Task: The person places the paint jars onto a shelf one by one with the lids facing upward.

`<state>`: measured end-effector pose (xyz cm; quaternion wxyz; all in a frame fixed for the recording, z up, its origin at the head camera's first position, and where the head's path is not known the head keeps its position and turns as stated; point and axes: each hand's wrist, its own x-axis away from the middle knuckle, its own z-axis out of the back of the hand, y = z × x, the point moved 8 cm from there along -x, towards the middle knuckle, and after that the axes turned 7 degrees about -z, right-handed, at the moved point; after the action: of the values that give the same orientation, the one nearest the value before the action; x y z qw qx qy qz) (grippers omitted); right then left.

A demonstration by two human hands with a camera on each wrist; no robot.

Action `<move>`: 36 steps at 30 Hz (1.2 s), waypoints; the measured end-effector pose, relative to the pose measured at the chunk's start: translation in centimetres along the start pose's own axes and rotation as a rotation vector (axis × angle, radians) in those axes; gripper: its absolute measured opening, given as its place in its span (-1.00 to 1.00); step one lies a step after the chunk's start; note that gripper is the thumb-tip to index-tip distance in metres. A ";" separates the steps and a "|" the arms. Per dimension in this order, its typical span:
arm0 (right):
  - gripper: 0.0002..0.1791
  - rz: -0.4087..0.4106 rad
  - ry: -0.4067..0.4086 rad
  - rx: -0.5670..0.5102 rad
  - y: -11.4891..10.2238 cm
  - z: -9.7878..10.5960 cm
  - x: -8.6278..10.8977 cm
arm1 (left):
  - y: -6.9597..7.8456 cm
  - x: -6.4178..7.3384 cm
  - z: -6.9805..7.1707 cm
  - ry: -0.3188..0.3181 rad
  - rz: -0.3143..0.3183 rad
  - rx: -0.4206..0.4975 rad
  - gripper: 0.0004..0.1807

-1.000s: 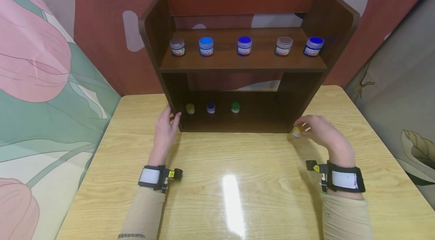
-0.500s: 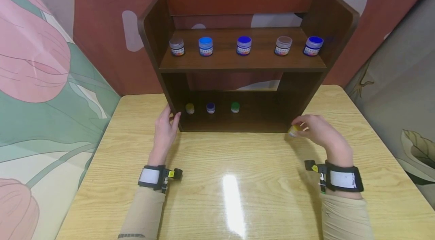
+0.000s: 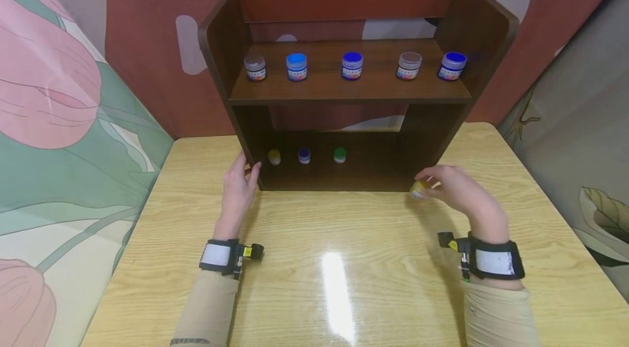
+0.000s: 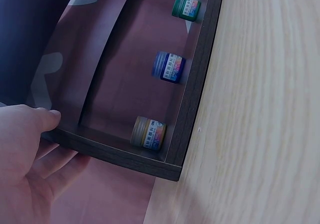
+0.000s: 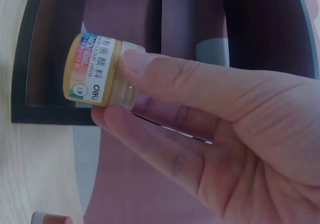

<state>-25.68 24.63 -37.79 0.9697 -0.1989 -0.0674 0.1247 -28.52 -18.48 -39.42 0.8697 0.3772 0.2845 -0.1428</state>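
My right hand [image 3: 454,189] pinches a small paint jar [image 5: 92,70] of ochre-yellow paint by its clear lid, between thumb and fingers. The jar is tilted, close to the front right corner of a dark brown two-tier wooden shelf [image 3: 351,100]. At the shelf's left side, my left hand [image 4: 30,159] grips the side panel, thumb on the inner side of its edge and fingers around the outside. On the lower tier stand a yellow paint jar [image 3: 274,157], a dark blue paint jar [image 3: 304,156] and a green paint jar [image 3: 339,155], spaced apart in a row.
Several more paint jars line the upper tier, among them a light blue jar [image 3: 297,67] and a brown-lidded jar [image 3: 409,66]. The shelf stands on a light wooden table [image 3: 295,281] against patterned cloth. A reddish jar [image 5: 52,218] shows at the right wrist view's lower edge.
My right hand has moved slightly left with the yellow paint jar, along the shelf's front right corner. My left hand has kept its grip on the side panel.
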 end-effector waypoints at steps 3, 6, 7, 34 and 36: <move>-0.69 0.022 0.023 0.005 -0.6 0.1 -0.1 | 0.1 0.0 0.0 0.000 0.000 -0.001 -0.67; -0.70 0.039 0.050 0.003 -1.0 0.2 -0.1 | 0.1 0.0 0.0 0.002 -0.002 0.004 -0.68; -0.70 0.046 0.057 0.003 -1.1 0.2 -0.2 | 0.1 0.0 0.0 0.003 -0.001 0.005 -0.67; -0.70 0.159 0.260 -0.009 -3.0 -0.1 -1.4 | 0.1 0.0 0.0 0.006 -0.001 0.007 -0.68; -0.68 0.155 0.266 -0.011 -3.1 -0.2 -1.6 | 0.2 0.0 0.0 0.007 -0.002 0.009 -0.68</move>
<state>-26.51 21.39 -36.88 0.9565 -0.2234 0.0767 0.1712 -28.41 -18.39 -39.30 0.8668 0.3814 0.2874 -0.1436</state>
